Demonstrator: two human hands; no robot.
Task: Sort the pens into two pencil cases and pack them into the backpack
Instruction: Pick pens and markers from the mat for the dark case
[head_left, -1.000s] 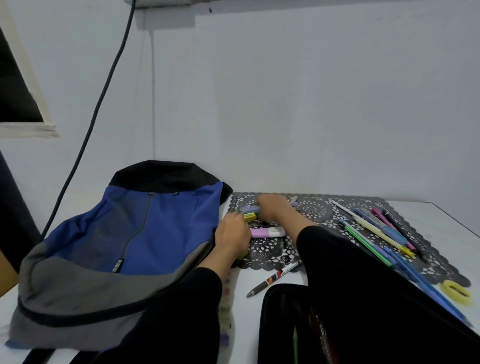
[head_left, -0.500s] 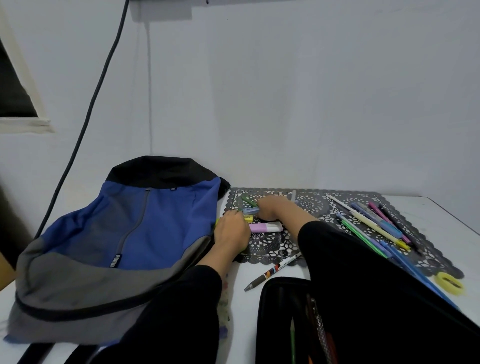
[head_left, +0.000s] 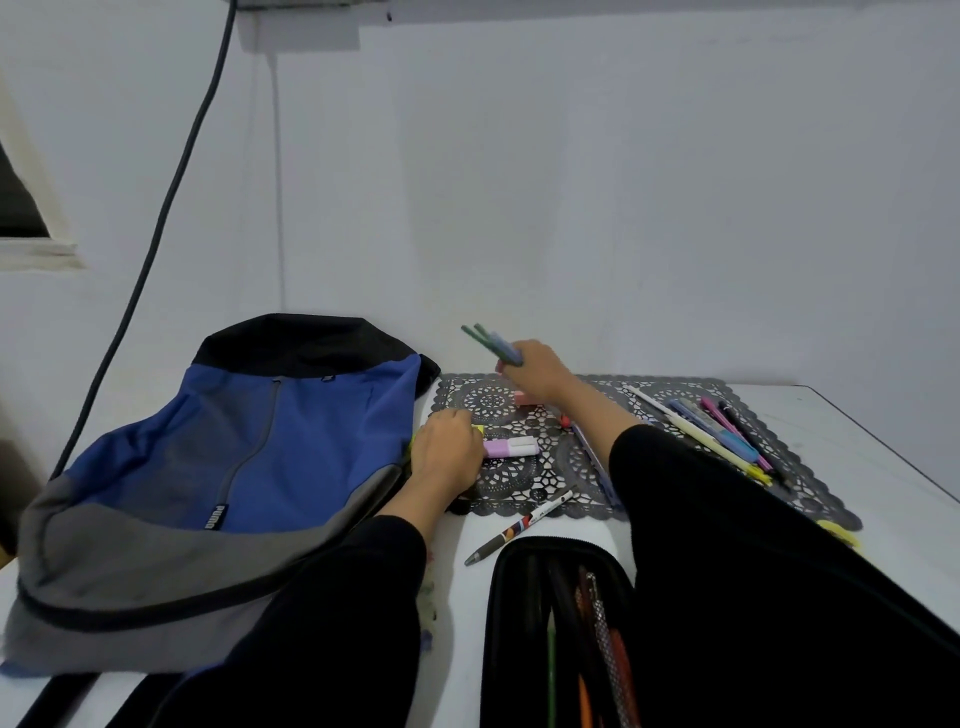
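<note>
My right hand (head_left: 537, 370) is raised above the dark lace mat (head_left: 524, 415) and grips a bundle of green and blue pens (head_left: 491, 343) that stick up to the left. My left hand (head_left: 449, 452) rests on the mat's left edge, fingers curled over a yellow highlighter (head_left: 478, 429) and the end of a lilac highlighter (head_left: 511, 447). A blue, grey and black backpack (head_left: 218, 467) lies flat on the left. An open black pencil case (head_left: 558, 629) with several pens inside sits at the near edge. More pens (head_left: 717, 431) lie on the mat's right side.
A patterned pen with a grey tip (head_left: 519, 525) lies on the white table (head_left: 883, 467) between mat and case. A pink eraser (head_left: 524, 397) sits under my right wrist. A yellow item (head_left: 839, 532) shows at the mat's right corner. A dark cable (head_left: 171, 197) runs down the wall.
My right hand has lifted off the mat with a bundle of pens, now held up in the air. My left hand stays at the highlighters.
</note>
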